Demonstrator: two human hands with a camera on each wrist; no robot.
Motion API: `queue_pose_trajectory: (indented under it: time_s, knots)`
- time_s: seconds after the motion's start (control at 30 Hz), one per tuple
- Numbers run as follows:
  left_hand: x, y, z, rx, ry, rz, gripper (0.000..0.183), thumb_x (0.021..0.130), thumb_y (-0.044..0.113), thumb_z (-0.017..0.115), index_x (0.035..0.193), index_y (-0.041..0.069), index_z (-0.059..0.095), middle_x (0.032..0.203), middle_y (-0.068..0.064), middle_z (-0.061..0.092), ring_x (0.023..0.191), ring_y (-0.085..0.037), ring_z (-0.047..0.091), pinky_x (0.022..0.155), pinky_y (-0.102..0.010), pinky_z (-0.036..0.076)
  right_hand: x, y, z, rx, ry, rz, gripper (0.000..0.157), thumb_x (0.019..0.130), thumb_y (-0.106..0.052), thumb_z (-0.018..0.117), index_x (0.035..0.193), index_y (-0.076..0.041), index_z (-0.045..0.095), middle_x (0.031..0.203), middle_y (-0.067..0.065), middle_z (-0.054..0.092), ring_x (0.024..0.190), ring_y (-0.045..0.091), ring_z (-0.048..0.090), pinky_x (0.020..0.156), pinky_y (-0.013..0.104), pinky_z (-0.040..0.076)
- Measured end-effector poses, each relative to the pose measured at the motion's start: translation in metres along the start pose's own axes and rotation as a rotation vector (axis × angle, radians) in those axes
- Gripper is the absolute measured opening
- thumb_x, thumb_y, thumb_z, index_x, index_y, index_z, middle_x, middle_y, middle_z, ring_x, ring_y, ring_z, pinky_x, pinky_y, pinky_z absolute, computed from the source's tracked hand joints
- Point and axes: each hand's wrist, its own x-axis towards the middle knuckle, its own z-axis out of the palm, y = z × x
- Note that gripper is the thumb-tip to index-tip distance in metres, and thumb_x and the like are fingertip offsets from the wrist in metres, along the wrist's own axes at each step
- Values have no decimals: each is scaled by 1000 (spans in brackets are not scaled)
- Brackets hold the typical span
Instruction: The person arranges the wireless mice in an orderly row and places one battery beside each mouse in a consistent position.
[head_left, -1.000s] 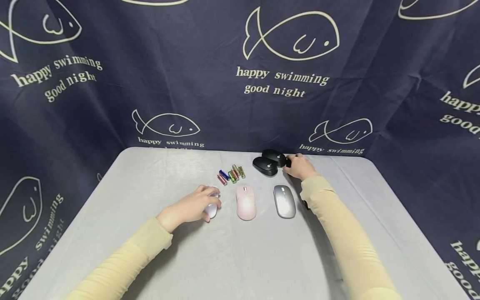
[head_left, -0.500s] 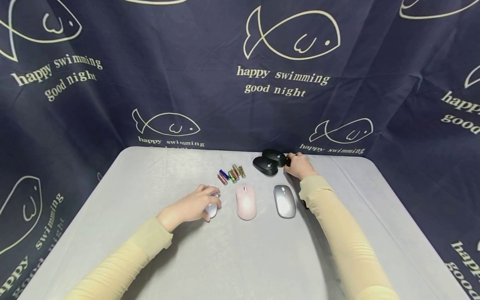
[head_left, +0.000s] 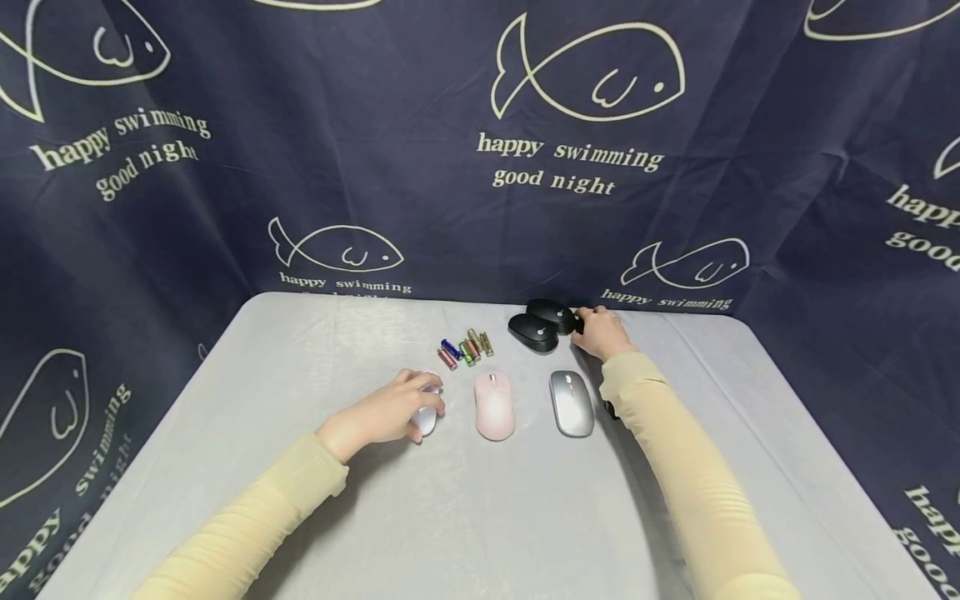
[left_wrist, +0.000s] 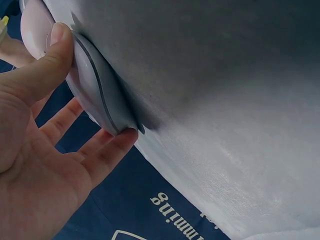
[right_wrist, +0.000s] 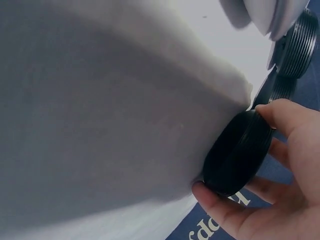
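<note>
My left hand (head_left: 386, 408) holds a white computer mouse (head_left: 427, 419) on the table, its fingers curled over it. In the left wrist view the thumb is on one side of the white mouse (left_wrist: 92, 85) and fingertips are at its far end. At the back right, my right hand (head_left: 602, 332) grips a black computer mouse (right_wrist: 235, 155) between thumb and fingers. In the head view that mouse is mostly hidden by the hand. Two other black mice (head_left: 533, 332) lie against each other just left of my right hand.
A pink mouse (head_left: 494, 407) and a silver-grey mouse (head_left: 572, 404) lie between my hands. Several colourful batteries (head_left: 468, 347) are grouped behind the pink mouse. A dark object (head_left: 611, 409) shows partly under my right forearm. Dark blue printed cloth (head_left: 450, 250) hangs behind the table.
The head view has shifted very slightly. Both hands and the mice stay where they were.
</note>
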Motion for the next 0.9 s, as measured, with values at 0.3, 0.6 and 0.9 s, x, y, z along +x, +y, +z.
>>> queue_pose_trajectory:
  time_s: [0.3, 0.6, 0.9]
  knots:
    - [-1, 1, -3, 2, 1, 12, 42, 63, 19, 84, 102, 16, 67, 130, -14, 52, 112, -37, 45, 95, -47, 41, -6, 2, -4, -12, 28, -21, 50, 83, -21, 60, 128, 1, 53, 121, 34, 48, 102, 52, 53, 88, 57, 43]
    - [2, -2, -2, 10, -11, 27, 43, 63, 21, 84, 102, 16, 68, 129, -14, 52, 110, -36, 46, 94, -47, 42, -14, -1, -18, -4, 21, -16, 53, 84, -24, 59, 130, 1, 51, 123, 34, 46, 102, 53, 53, 89, 59, 41]
    - [1, -4, -5, -8, -35, 28, 43, 64, 22, 83, 104, 16, 68, 130, -14, 51, 109, -34, 46, 92, -45, 42, -23, -10, -28, -1, 61, -27, 53, 81, -25, 62, 128, -1, 53, 124, 35, 46, 95, 54, 55, 86, 58, 43]
